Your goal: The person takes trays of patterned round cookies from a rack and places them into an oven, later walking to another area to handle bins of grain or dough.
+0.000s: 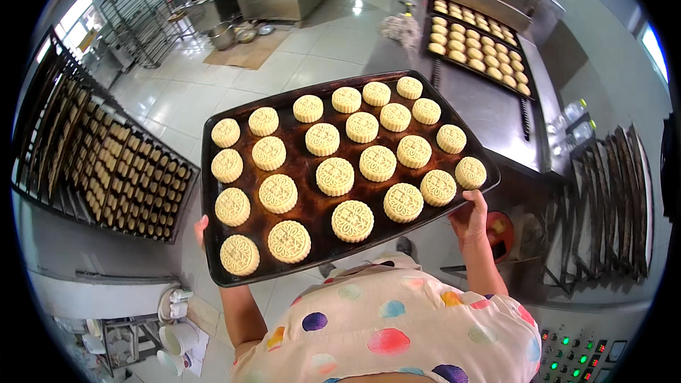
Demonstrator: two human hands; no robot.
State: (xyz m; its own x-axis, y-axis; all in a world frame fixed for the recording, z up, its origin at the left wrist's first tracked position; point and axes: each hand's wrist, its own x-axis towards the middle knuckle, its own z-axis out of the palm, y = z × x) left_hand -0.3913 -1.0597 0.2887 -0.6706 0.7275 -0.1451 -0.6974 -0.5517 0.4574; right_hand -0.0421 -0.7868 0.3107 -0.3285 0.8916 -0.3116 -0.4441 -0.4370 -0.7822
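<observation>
I hold a dark baking tray [301,170] in front of me, tilted so its left side sits nearer in the view. Rows of pale, round mooncakes [334,176] with scalloped sides and pressed flower patterns stand on it, unevenly spaced. At the tray's left edge, my left hand [201,231] grips it; only some fingertips show, and the rest is hidden beneath. My right hand [469,220] is closed on the right near corner, thumb by the rim and the other fingers mostly under the tray.
At the far right, trays of round pastries [475,46] lie on a metal surface [404,64]. A rack of loaded trays [120,170] stands left. Plastic bottles [574,124], stacked dark trays [603,206] and a lit control panel [578,351] are on the right. Metal bowls [223,37] sit on cardboard.
</observation>
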